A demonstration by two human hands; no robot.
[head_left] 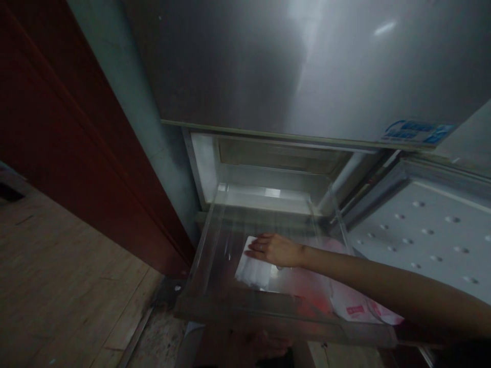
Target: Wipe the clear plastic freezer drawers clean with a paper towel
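My right hand reaches in from the right over a clear plastic drawer, which is pulled out of an open fridge compartment. Its fingers are curled over the upper edge of a flat white rectangular piece, tilted inside the drawer; the thumb is hidden. The kind of the white piece is too blurred to tell. A pinkish-white plastic bag with red print lies at the drawer's right side. Below the drawer front is a dim shape that could be my left hand; its fingers cannot be made out.
Above the drawer hangs the closed grey upper fridge door. The lower door stands open to the right, its inner side studded with bumps. A red-brown wooden door frame is close on the left, beside a tiled floor.
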